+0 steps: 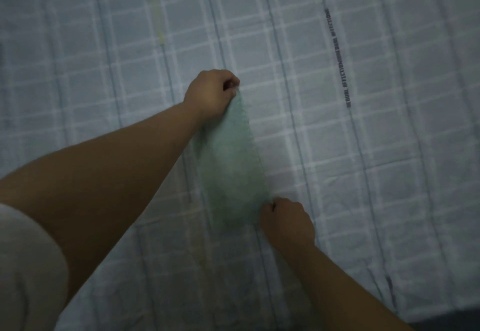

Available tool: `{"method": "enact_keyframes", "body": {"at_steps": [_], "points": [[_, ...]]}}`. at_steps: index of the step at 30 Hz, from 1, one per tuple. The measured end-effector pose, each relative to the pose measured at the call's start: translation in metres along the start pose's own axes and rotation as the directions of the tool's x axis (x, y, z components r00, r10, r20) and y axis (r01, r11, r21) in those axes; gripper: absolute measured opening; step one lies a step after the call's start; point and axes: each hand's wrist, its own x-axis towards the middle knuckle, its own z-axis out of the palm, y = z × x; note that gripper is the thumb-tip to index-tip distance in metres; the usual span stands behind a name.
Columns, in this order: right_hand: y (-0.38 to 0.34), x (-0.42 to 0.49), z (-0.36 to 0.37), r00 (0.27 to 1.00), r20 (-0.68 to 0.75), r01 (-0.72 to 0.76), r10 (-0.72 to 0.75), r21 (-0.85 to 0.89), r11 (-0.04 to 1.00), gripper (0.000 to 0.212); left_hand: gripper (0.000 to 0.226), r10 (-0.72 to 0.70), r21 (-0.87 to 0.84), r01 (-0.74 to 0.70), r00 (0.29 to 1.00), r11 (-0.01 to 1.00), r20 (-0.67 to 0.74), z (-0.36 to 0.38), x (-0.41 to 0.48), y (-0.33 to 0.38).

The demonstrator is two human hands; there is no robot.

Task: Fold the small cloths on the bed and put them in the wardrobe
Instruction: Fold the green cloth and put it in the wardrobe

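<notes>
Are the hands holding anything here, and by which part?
Both hold the green cloth: the left hand pinches its far end, the right hand grips its near right corner.

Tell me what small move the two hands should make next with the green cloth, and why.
Probably bring the left hand back toward the right hand, laying the far end on the near end. The green cloth is stretched long between them over the checked bedsheet, each hand pinching one end, so halving it seems next.
</notes>
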Motion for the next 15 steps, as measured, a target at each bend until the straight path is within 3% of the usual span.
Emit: {"method": "enact_keyframes", "body": {"at_steps": [4, 6, 8, 10, 12, 15], "points": [[-0.006, -0.005, -0.006, 0.987, -0.149, 0.066, -0.053, 0.079, 0.995, 0.021, 0.044, 0.033, -0.034, -0.038, 0.991, 0.999, -0.128, -0.004, -0.033, 0.001], [-0.013, -0.007, -0.010, 0.957, -0.257, 0.158, -0.136, 0.065, 0.985, 0.024, 0.049, 0.106, 0.035, -0.100, 0.968, 0.994, -0.227, 0.001, -0.067, 0.003], [-0.020, -0.006, -0.012, 0.949, -0.274, 0.188, -0.159, 0.084, 0.979, 0.030, 0.051, 0.117, 0.099, -0.092, 0.951, 0.991, -0.288, 0.014, -0.105, 0.002], [-0.024, -0.002, -0.013, 0.968, -0.218, 0.158, -0.122, 0.155, 0.975, 0.034, 0.055, -0.015, 0.051, 0.034, 0.944, 0.998, -0.331, 0.032, -0.141, -0.003], [-0.025, 0.004, -0.011, 0.984, -0.151, 0.124, -0.091, 0.225, 0.966, 0.034, 0.061, -0.280, -0.111, 0.258, 0.900, 0.960, -0.334, 0.051, -0.171, -0.007], [-0.024, 0.015, -0.010, 0.997, -0.067, 0.061, -0.043, 0.312, 0.948, 0.027, 0.062, -0.617, -0.433, 0.488, 0.751, 0.758, -0.234, 0.076, -0.206, -0.013]]}}
